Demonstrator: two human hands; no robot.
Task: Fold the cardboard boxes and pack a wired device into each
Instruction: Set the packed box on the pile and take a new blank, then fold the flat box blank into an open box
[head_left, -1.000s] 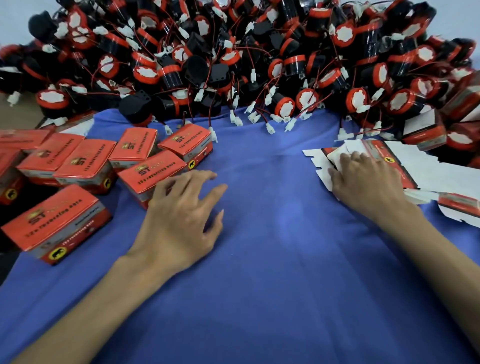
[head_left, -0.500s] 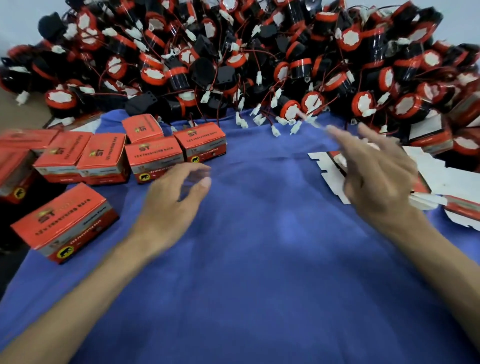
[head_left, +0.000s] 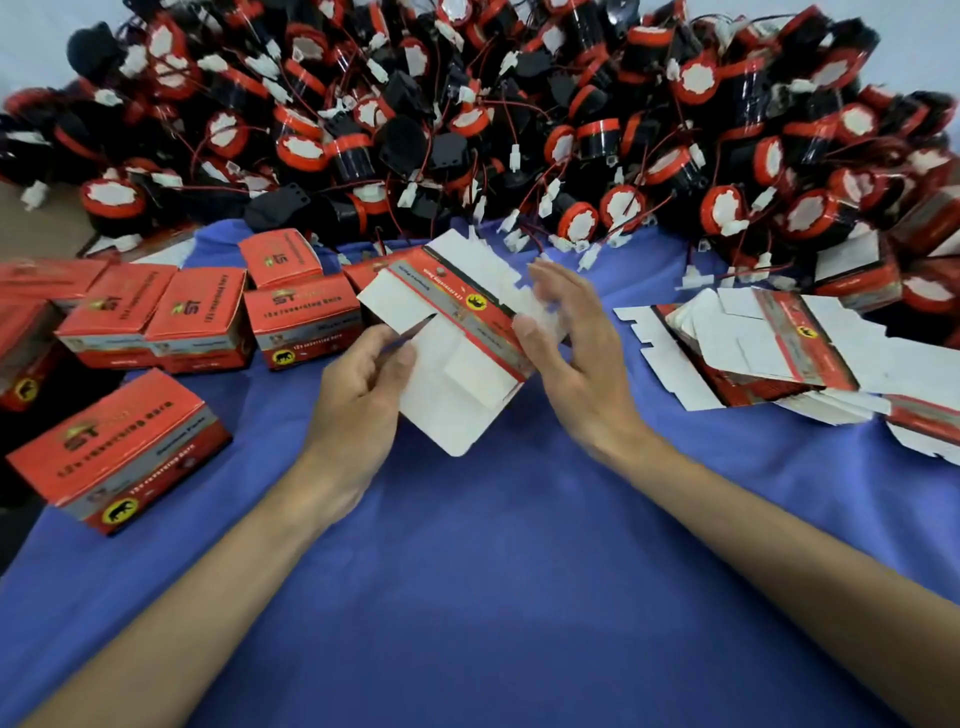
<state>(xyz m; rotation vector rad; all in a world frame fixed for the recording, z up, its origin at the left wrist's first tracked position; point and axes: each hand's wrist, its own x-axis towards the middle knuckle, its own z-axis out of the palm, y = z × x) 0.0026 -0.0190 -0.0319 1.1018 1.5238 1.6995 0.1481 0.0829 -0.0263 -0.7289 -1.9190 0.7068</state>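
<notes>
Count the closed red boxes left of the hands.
8 closed boxes: one front-left, three in a row, one behind them, one half-hidden by the held carton at, two at the left edge. More may be hidden.

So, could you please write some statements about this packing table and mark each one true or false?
1. The left hand holds a flat box. True.
2. The right hand grips a wired device. False: its fingers are straight, beside the flat box.
3. The stack of flat boxes lies on the person's left. False: it lies on the right.
4. On the left stand closed red boxes. True.
5. The cloth is green. False: it is blue.
</notes>
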